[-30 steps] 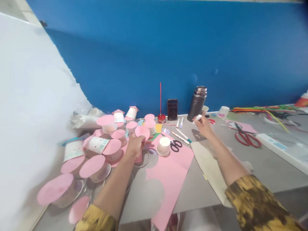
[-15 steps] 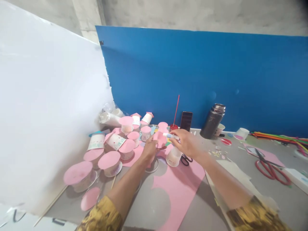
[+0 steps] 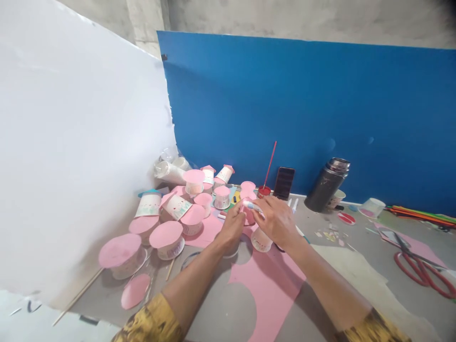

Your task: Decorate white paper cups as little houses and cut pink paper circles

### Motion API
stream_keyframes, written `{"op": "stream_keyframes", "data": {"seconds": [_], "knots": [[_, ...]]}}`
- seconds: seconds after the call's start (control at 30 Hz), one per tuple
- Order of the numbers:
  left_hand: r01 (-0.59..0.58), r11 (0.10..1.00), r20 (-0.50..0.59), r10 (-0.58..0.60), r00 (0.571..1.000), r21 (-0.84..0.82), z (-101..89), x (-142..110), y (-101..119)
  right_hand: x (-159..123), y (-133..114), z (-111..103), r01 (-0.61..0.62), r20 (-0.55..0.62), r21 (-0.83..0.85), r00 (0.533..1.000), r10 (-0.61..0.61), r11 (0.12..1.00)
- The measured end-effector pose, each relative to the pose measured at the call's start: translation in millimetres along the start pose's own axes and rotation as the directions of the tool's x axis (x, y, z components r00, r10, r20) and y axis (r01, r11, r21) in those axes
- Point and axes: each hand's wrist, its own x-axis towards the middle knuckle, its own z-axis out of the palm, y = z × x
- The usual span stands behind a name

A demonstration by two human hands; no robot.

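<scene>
My left hand (image 3: pixel 232 227) pinches a pink paper piece (image 3: pixel 249 217), partly hidden by the fingers. Gripped in my right hand (image 3: pixel 280 221) is a white tube with a blue band (image 3: pixel 252 206), its end against the pink paper. Just under my hands a small paper cup (image 3: pixel 261 241) rests on a pink sheet (image 3: pixel 274 280) with round cut-outs. Left of my left hand stand several decorated paper cups, many with pink discs, such as the cup (image 3: pixel 166 247) nearest the front. One loose pink disc (image 3: pixel 136 290) lies by the front edge.
Behind my hands are a red pot (image 3: pixel 264 191) with a stick, a phone (image 3: pixel 284 183) and a dark flask (image 3: pixel 326 187). Red-handled scissors (image 3: pixel 422 270) lie at right beside coloured strips (image 3: pixel 423 213). Blue (image 3: pixel 302 109) and white (image 3: pixel 89 142) boards stand around the table.
My right hand has come left from beside the flask, bringing the white tube to the pink paper in my left hand. The camera view has shifted.
</scene>
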Motion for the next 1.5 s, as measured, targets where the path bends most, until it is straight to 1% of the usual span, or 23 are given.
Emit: {"op": "stream_keyframes", "data": {"seconds": [0.1,0.2,0.33,0.5,0.57,0.73,0.9,1.0,1.1,1.2,1.3,1.4,1.5], "knots": [[-0.039,0.996,-0.004,0.039,0.999,0.079,-0.4,0,-1,0,0,1,-0.021,-0.018,-0.014,1.000,0.020,1.000],[-0.069,0.989,-0.011,0.071,0.997,0.134,-0.4,-1,0,0,0,0,-0.037,-0.029,0.019,0.999,0.037,0.999],[-0.112,0.977,-0.012,0.116,0.993,0.181,0.8,-3,6,1,0,-3,-0.045,-0.013,0.079,0.999,0.046,0.996],[-0.220,0.947,-0.003,0.227,0.974,0.233,1.5,-3,6,1,-2,-3,-0.041,-0.011,0.057,0.999,0.041,0.998],[-0.244,0.939,0.002,0.251,0.968,0.241,1.2,-3,3,1,-3,-2,-0.045,0.003,0.052,0.999,0.045,0.998],[-0.230,0.926,-0.018,0.246,0.969,0.300,0.7,-2,-7,1,-8,-2,-0.114,0.047,0.034,0.993,0.112,0.993],[-0.212,0.913,-0.092,0.258,0.962,0.350,-2.1,-1,-19,1,-12,-4,-0.227,0.103,0.036,0.970,0.222,0.973],[-0.174,0.905,-0.143,0.246,0.959,0.387,-6.3,2,-19,1,-12,-7,-0.302,0.133,0.087,0.948,0.290,0.949],[-0.114,0.913,-0.202,0.206,0.957,0.393,-8.9,5,-17,0,-13,-7,-0.338,0.142,0.119,0.936,0.321,0.934],[-0.137,0.937,-0.200,0.209,0.957,0.321,-6.6,4,-15,-1,-13,-4,-0.339,0.144,0.104,0.935,0.323,0.935],[-0.170,0.955,-0.141,0.208,0.968,0.245,-1.1,1,-13,-3,-12,-1,-0.302,0.145,0.047,0.945,0.293,0.952],[-0.139,0.964,-0.139,0.174,0.975,0.225,3.6,-2,-9,-4,-10,1,-0.253,0.139,-0.006,0.958,0.251,0.968],[-0.117,0.976,-0.146,0.145,0.979,0.186,5.4,-3,-5,-6,-9,3,-0.235,0.134,-0.009,0.963,0.234,0.972]]}}
